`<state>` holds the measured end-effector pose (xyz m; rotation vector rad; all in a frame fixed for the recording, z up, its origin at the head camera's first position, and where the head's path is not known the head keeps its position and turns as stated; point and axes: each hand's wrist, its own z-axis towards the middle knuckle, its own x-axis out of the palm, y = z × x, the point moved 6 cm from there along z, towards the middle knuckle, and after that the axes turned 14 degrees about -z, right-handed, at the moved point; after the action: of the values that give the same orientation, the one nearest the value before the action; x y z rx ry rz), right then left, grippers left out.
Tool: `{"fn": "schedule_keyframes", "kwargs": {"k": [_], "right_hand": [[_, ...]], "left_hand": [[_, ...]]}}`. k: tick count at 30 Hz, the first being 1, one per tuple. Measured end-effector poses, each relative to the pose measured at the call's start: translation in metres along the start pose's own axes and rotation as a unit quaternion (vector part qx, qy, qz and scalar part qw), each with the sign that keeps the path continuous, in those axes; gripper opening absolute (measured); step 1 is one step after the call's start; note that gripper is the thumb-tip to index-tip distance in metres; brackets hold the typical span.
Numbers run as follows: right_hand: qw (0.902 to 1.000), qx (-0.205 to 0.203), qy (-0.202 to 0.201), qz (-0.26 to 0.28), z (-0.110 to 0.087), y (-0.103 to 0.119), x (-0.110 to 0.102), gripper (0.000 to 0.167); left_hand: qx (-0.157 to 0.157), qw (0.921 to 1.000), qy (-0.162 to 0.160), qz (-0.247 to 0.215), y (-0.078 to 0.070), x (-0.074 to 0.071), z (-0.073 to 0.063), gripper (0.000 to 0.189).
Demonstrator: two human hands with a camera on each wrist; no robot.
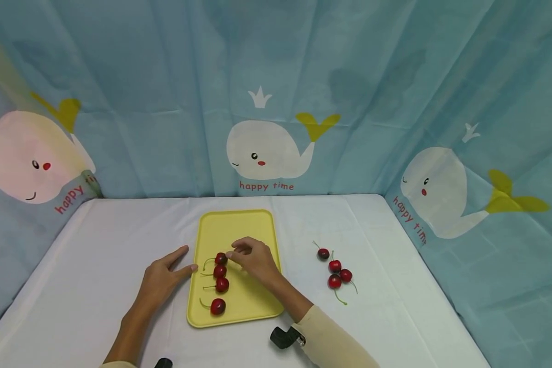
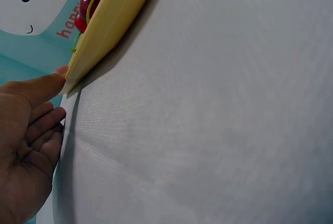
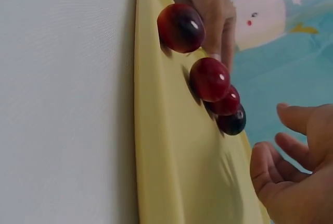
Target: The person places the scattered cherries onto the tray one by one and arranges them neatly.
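A yellow tray (image 1: pixel 253 230) holds several red cherries in a column down its left half, stems pointing left. The farthest cherry (image 1: pixel 221 259) is dark red, and the nearest cherry (image 1: pixel 218 306) sits a little apart from the others. My right hand (image 1: pixel 256 259) hovers over the tray just right of the farthest cherry; in the right wrist view its thumb and fingers stand apart with nothing between them. On the left side, my left hand (image 1: pixel 160 280) is spread beside the tray, its thumb (image 2: pixel 44 88) at the rim in the left wrist view.
To the right of the tray, several more cherries (image 1: pixel 334 266) lie on the white tablecloth (image 1: pixel 395 306). A blue curtain (image 1: pixel 165 128) with printed whales encloses the table at the back and sides. Black wrist-camera parts (image 1: pixel 282 338) show by the right sleeve.
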<state>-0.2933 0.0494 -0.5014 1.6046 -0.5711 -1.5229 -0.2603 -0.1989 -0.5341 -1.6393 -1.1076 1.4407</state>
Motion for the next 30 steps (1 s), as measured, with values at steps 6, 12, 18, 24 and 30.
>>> {"fn": "schedule_keyframes", "kwargs": {"k": [6, 12, 18, 24, 30], "right_hand": [[0.9996, -0.016, -0.022, 0.000, -0.006, 0.002, -0.011, 0.023], [0.9998, -0.014, -0.010, -0.003, -0.011, 0.003, -0.017, 0.031], [0.9994, -0.033, -0.006, 0.004, -0.017, 0.001, -0.021, 0.024], [0.9983, -0.058, -0.004, 0.012, -0.024, -0.001, -0.030, 0.026], [0.9982, -0.052, 0.003, 0.030, -0.030, -0.007, -0.039, 0.037]], "left_hand": [[0.000, 1.0000, 0.002, -0.002, 0.002, -0.002, 0.002, 0.084], [0.008, 1.0000, 0.003, -0.004, 0.002, -0.002, 0.002, 0.084], [0.006, 1.0000, 0.003, -0.003, 0.001, -0.002, 0.001, 0.084], [0.007, 1.0000, 0.003, -0.003, 0.001, -0.001, 0.002, 0.085], [0.009, 1.0000, 0.002, -0.002, 0.001, -0.001, 0.002, 0.085]]}}
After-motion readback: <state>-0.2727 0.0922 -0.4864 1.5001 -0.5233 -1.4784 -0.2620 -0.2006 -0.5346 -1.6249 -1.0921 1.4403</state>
